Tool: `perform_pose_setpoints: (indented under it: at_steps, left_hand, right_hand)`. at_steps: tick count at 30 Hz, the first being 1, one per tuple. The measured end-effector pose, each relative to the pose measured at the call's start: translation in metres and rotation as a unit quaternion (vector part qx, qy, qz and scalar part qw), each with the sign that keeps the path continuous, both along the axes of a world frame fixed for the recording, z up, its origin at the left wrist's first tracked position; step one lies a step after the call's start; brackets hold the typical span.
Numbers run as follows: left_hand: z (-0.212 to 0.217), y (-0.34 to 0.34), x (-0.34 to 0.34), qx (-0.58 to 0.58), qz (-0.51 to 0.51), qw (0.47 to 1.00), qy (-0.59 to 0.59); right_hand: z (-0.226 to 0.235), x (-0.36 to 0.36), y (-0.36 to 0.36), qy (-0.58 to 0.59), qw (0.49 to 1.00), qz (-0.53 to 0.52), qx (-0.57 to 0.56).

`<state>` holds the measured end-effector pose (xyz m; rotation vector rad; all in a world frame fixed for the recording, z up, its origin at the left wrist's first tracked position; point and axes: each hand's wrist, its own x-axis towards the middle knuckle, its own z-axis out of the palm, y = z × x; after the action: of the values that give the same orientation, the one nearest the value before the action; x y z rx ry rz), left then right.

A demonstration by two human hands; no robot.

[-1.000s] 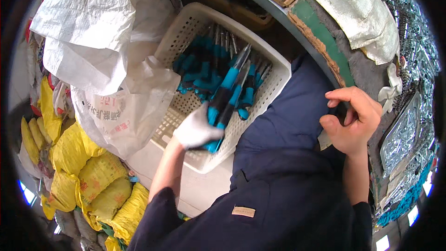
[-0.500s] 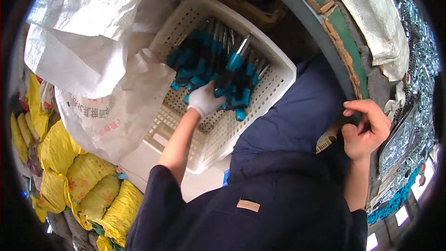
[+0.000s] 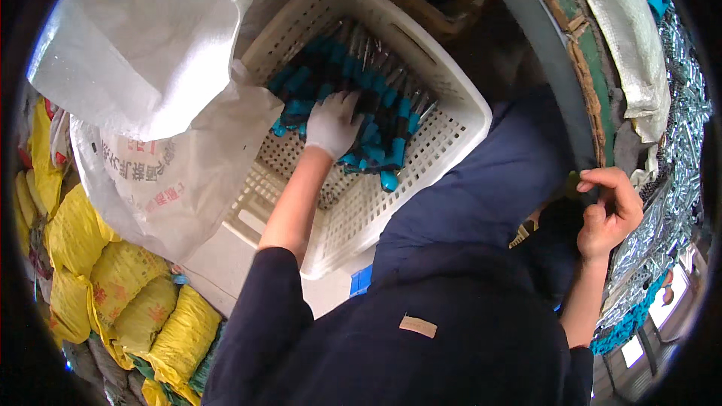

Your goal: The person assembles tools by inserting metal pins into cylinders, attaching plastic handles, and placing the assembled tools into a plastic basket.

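Observation:
My left hand [image 3: 333, 124], in a white glove, rests on a pile of screwdrivers [image 3: 395, 124] with teal and black handles. Its fingers reach over the handles, slightly apart, and I see no tool gripped in them. The pile lies in a cream perforated plastic basket [image 3: 451, 83], most of the metal shafts pointing to the far side. Bare and loosely bent, my right hand [image 3: 611, 210] hovers by the bench edge at the right. A gap shows between its thumb and forefinger, with nothing in them.
White woven sacks [image 3: 150, 60] overhang the basket's left side. Stacked yellow bags [image 3: 124, 278] stand at the lower left. The curved bench edge [image 3: 579, 53] runs down the right, beside a heap of shiny metal parts [image 3: 677, 135]. A blue object [image 3: 361, 281] sits below the basket.
The screwdriver that stuck up from my left hand no longer stands out; the hand has moved up and lies over the pile. My right hand keeps its bent pose. The view has shifted slightly.

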<state>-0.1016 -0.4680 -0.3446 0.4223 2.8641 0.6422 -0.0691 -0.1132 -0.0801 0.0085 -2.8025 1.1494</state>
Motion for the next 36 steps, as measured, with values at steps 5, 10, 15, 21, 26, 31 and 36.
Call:
perform_pose_setpoints:
  at_steps: [5,10,15,21,26,31,36]
  left_hand:
    - [-0.021,-0.05,0.105,0.11,0.364,0.916,0.124]
    - [-0.165,-0.108,0.261,-0.109,0.216,0.857,-0.456]
    - [-0.267,-0.117,0.325,-0.277,0.083,0.824,-0.487]
    - [-0.313,-0.152,0.361,-0.221,0.161,0.808,-0.522]
    - [-0.277,-0.183,0.349,-0.182,-0.042,0.875,-0.447]
    - [0.101,-0.008,0.093,0.426,0.184,0.687,-0.558]
    - [0.284,0.134,-0.009,0.479,-0.101,0.815,-0.309]
  right_hand:
    - [0.0,0.007,0.01,0.007,1.0,-0.01,0.019]
    - [0.003,0.009,0.006,0.0,1.0,-0.006,0.007]
    - [0.002,0.003,-0.003,-0.025,1.0,-0.012,0.01]
    - [0.005,-0.011,-0.006,0.006,1.0,0.006,-0.004]
    - [0.006,-0.013,-0.009,0.017,0.998,0.024,-0.047]
    - [0.018,0.002,0.006,0.017,1.0,-0.018,-0.015]
    - [0.029,0.02,0.012,0.083,0.979,0.014,-0.188]
